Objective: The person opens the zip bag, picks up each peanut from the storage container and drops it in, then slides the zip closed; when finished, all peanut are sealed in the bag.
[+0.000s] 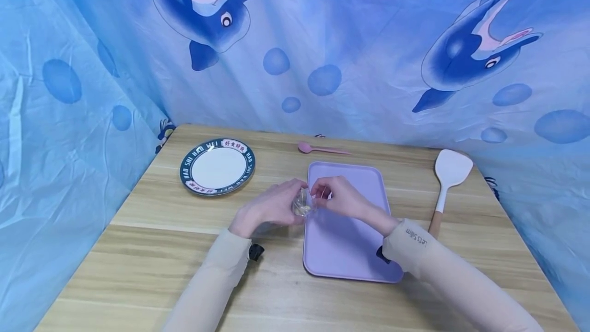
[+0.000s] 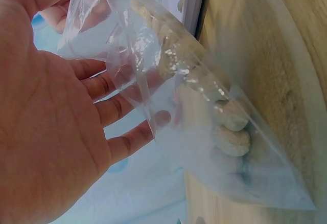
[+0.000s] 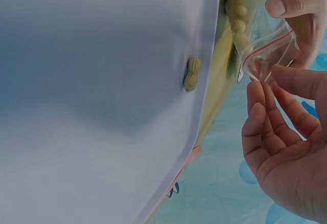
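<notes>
A clear zip bag [image 1: 301, 210] with several unshelled peanuts [image 2: 232, 139] inside is held at the tray's left edge. My left hand [image 1: 274, 204] holds the bag from the left, its thumb near the mouth and its other fingers spread behind the plastic. From the other side, my right hand [image 1: 341, 196] pinches the bag's mouth between thumb and fingertips, beside the red zip line. One peanut [image 3: 192, 74] lies on the purple tray [image 1: 341, 255], close to its rim; in the head view I cannot make it out.
Back left on the wooden table [image 1: 152, 250] sits a round plate [image 1: 218, 167] with a dark patterned rim. A small pink spoon [image 1: 322, 149] lies behind the tray. On the right is a white spatula [image 1: 450, 170] with a wooden handle. Blue dolphin-print curtains [image 1: 359, 40] hang behind.
</notes>
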{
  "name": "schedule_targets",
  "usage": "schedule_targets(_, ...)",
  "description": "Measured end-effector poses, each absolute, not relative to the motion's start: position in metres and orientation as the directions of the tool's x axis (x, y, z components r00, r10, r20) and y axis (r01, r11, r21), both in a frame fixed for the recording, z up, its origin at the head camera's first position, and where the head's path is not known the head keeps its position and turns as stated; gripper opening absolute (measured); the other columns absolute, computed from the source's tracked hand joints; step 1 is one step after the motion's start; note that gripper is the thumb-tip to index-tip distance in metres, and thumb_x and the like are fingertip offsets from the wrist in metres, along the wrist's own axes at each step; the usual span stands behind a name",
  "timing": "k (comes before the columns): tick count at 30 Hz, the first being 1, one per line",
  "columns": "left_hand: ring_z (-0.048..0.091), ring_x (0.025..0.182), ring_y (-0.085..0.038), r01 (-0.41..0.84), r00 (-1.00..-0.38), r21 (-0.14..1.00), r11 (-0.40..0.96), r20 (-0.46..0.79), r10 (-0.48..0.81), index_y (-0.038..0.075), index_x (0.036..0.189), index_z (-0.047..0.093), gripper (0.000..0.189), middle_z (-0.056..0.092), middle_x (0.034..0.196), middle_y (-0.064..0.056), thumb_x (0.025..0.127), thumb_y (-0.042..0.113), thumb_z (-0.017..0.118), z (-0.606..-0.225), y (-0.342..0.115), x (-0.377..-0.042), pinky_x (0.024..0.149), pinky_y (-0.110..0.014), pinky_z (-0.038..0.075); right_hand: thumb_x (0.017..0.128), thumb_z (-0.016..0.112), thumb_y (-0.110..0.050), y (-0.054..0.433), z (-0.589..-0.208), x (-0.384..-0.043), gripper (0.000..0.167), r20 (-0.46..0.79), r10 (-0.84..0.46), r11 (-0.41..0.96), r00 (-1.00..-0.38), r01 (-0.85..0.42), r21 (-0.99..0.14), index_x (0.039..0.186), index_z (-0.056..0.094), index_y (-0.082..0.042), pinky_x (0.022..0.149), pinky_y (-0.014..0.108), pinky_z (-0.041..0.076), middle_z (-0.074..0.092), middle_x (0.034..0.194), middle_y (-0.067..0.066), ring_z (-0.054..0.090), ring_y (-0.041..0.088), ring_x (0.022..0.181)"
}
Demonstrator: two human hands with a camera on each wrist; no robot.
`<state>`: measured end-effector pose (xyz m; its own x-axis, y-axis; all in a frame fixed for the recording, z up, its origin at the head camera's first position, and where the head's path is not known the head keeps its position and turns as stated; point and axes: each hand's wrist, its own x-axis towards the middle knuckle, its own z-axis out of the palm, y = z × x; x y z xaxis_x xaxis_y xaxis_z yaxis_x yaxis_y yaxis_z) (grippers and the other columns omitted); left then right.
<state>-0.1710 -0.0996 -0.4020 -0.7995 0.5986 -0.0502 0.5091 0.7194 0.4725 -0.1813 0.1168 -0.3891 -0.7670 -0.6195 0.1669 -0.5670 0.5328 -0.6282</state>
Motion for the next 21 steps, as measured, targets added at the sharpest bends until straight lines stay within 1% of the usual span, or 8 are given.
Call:
schedule_targets(5,0.051,0.126,-0.023,0.501,-0.803,0.485,0.717,-0.049,0.594,0.009,0.145,0.044,0.085,0.054,0.14,-0.007,0.075,0.038,0.082,-0.402,-0.1,-0.171,0.108,-0.05,0.039,0.082,0.077,-0.002,0.121,-0.39,-0.184,0.012,0.155,-0.616,0.549,-0.772,-0.562,-0.618,0.092,0.07,-0.003,0.065,0.027,0.051,0.065,0.076,-0.003,0.06,0.011,0.068)
schedule_targets(12,0.049,0.129,-0.025,0.482,-0.809,0.506,0.715,-0.055,0.585,0.01,0.146,0.043,0.085,0.052,0.143,-0.008,0.076,0.038,0.083,-0.402,-0.102,-0.171,0.11,-0.053,0.036,0.083,0.079,-0.004,0.129,-0.394,-0.192,0.014,0.132,-0.602,0.576,-0.787,-0.543,-0.611,0.093,0.069,-0.001,0.068,0.028,0.052,0.066,0.079,0.0,0.063,0.021,0.071)
schedule_targets(16,0.048,0.131,-0.025,0.474,-0.811,0.513,0.715,-0.061,0.581,0.011,0.146,0.043,0.085,0.051,0.144,-0.007,0.076,0.038,0.083,-0.402,-0.102,-0.171,0.111,-0.053,0.035,0.081,0.08,-0.006,0.131,-0.399,-0.197,0.018,0.104,-0.6,0.597,-0.793,-0.531,-0.601,0.095,0.069,0.0,0.069,0.029,0.053,0.066,0.082,0.005,0.063,0.021,0.072)
schedule_targets(21,0.048,0.131,-0.024,0.476,-0.812,0.509,0.717,-0.058,0.581,0.013,0.146,0.043,0.084,0.051,0.144,-0.005,0.076,0.039,0.082,-0.401,-0.102,-0.17,0.111,-0.052,0.035,0.077,0.084,-0.011,0.13,-0.412,-0.203,0.028,0.069,-0.604,0.627,-0.794,-0.527,-0.574,0.099,0.069,-0.001,0.067,0.029,0.051,0.067,0.085,0.01,0.061,0.019,0.072)
